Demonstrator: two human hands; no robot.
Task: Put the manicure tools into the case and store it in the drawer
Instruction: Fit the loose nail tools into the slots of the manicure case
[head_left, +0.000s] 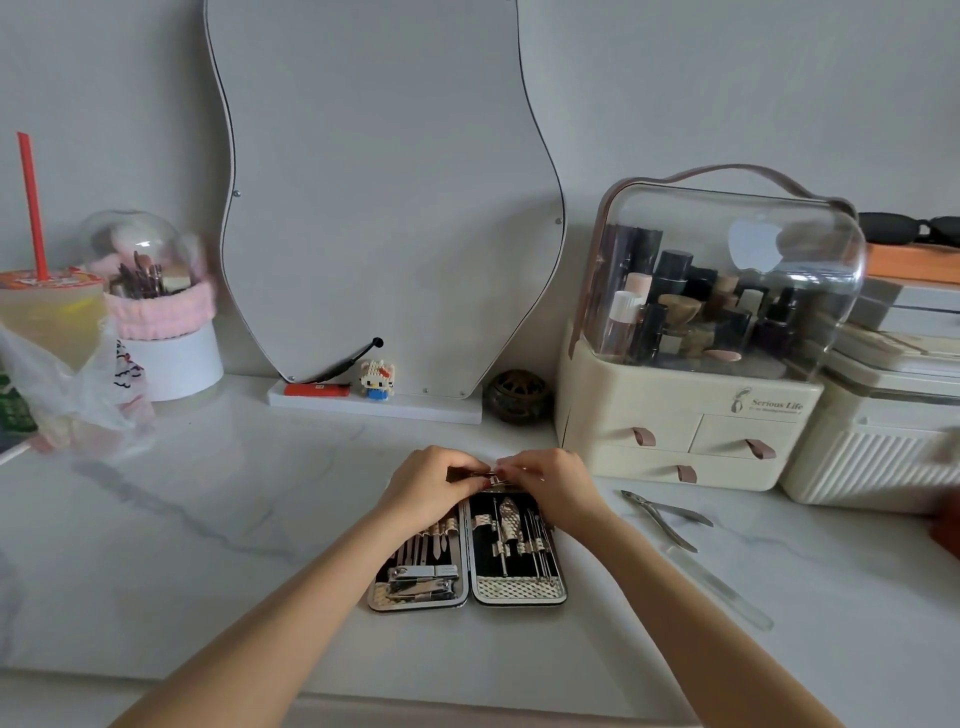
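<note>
Bare forearms reaching lower centre; left hand (431, 480) and right hand (550, 480), fingers curled, pinching tool (480, 474) over open case (467, 551). Mid-loading, seemingly. Next: nippers (667, 512), file (719, 590) at right.

I see the open snakeskin-patterned manicure case (467, 561) lying on the white marble desk (208, 519), steel cuticle nippers (667, 514) to its right, cream plastic cosmetics organiser (691, 410) behind them.

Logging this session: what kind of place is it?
Probably a home vanity or dressing table: a wavy mirror leans on the wall, with a cosmetics organizer and brush holder beside it.
</note>
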